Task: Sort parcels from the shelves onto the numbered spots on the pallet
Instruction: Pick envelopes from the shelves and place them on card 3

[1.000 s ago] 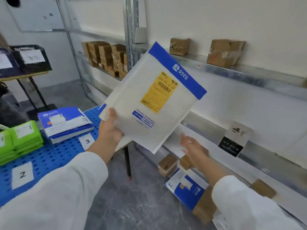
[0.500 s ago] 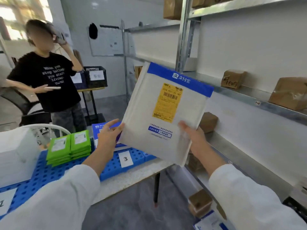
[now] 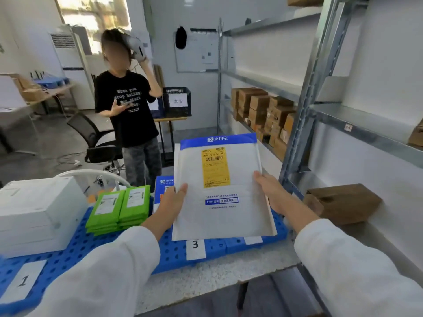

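Fingers [image 3: 183, 188] of left hand [image 3: 171, 202] and right hand [image 3: 272, 193] pinch the sides of a white padded mailer with blue band [image 3: 219, 220], just over the blue perforated plastic pallet [image 3: 174, 255] at its paper "3" tag [image 3: 195, 245]. Green flat packets [image 3: 119, 209] and white cartons [image 3: 34, 216] sit placed; brown cardboard boxes [image 3: 263, 110] wait on shelves.

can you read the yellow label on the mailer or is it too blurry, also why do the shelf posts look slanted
Head view: the yellow label on the mailer is soft, barcode visible, small print unreadable; head view: the 3 tag on the pallet reads clearly; head view: the wide lens slants the near shelf upright; head view: the window is blown out white.
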Tool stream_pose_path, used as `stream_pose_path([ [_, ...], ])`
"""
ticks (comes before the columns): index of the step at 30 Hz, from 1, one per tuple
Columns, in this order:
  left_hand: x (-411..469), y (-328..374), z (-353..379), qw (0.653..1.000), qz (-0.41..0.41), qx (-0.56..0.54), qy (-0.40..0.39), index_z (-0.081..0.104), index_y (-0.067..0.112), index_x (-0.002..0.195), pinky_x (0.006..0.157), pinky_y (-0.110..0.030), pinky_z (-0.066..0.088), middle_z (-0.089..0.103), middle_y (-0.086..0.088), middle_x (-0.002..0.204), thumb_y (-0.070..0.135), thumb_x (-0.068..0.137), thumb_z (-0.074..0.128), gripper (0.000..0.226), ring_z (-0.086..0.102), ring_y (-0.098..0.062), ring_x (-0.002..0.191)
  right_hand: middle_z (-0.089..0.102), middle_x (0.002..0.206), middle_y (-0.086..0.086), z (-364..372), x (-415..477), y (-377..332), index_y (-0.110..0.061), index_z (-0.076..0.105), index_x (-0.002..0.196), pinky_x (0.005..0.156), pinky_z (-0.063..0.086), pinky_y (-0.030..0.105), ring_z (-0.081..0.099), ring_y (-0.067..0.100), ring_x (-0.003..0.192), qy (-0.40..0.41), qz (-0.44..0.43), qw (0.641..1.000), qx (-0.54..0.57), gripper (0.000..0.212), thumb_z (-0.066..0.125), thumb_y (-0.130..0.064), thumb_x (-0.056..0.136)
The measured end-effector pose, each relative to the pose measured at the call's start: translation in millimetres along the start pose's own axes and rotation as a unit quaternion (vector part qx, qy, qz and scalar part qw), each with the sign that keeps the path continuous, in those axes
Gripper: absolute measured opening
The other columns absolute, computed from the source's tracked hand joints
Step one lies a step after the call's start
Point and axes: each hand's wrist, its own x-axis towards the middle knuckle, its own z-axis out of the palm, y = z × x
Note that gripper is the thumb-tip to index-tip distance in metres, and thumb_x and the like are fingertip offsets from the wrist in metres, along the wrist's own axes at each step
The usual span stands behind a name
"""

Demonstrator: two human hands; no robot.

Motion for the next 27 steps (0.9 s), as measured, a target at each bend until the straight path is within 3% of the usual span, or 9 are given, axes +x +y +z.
stream_pose_path([
  [3,26.6,-8.3,-4.9,0.999,-0.016,-0.012,0.026,0.058,0.005,0.097,0.073,-0.037,0.053,0.067,-0.013,0.099,0.041,0.095,0.051,0.037,0.064,-0.027,0.088,0.066,0.115,0.01,15.3,36.5,4.8,-0.009,0.056,0.121,0.091,0.051,0.041,0.064,0.026,0.096,-0.012,0.017,0.999,-0.029,0.034,0.043,-0.034,0.101],
  [10,96.3,-33.4,-30.4,0.997,-0.045,0.051,0.043,0.063,0.005,0.104,0.067,-0.03,0.047,0.068,-0.007,0.098,0.03,0.095,0.055,0.028,0.063,-0.023,0.087,0.06,0.123,0.008,69.3,114.8,32.4,-0.015,0.046,0.133,0.099,0.047,0.048,0.058,0.028,0.111,-0.022,0.096,0.993,-0.061,0.045,0.041,-0.044,0.098],
  [14,136.3,-55.7,-42.1,0.998,-0.052,0.034,0.01,0.062,0.008,0.11,0.065,-0.025,0.05,0.069,-0.005,0.103,0.028,0.088,0.066,0.03,0.065,-0.019,0.088,0.059,0.128,0.007,100.2,156.7,44.0,-0.015,0.045,0.138,0.102,0.046,0.048,0.057,0.028,0.115,-0.025,0.145,0.986,-0.082,0.059,0.041,-0.054,0.094],
  [18,178.0,-71.1,-55.0,0.996,-0.07,0.055,-0.023,0.061,0.012,0.097,0.056,-0.017,0.043,0.064,0.005,0.085,0.024,0.087,0.069,0.018,0.06,-0.007,0.073,0.059,0.126,0.01,136.9,192.3,44.4,-0.012,0.045,0.137,0.099,0.048,0.047,0.058,0.029,0.111,-0.008,0.169,0.979,-0.109,0.054,0.037,-0.049,0.098],
  [24,244.2,-91.0,-74.7,0.995,-0.077,0.058,-0.022,0.058,0.011,0.103,0.055,-0.017,0.041,0.063,0.003,0.091,0.027,0.087,0.068,0.024,0.057,-0.007,0.073,0.057,0.127,0.01,180.3,244.5,46.6,-0.013,0.042,0.139,0.094,0.05,0.045,0.058,0.029,0.109,0.001,0.186,0.973,-0.137,0.053,0.041,-0.046,0.097],
  [27,265.8,-103.0,-78.2,0.995,-0.078,0.059,-0.014,0.059,0.009,0.111,0.061,-0.021,0.044,0.065,-0.004,0.105,0.027,0.088,0.066,0.03,0.06,-0.016,0.085,0.06,0.12,0.007,197.5,255.6,50.7,-0.011,0.048,0.129,0.078,0.05,0.033,0.059,0.024,0.1,0.001,0.183,0.97,-0.16,0.043,0.044,-0.037,0.095],
])
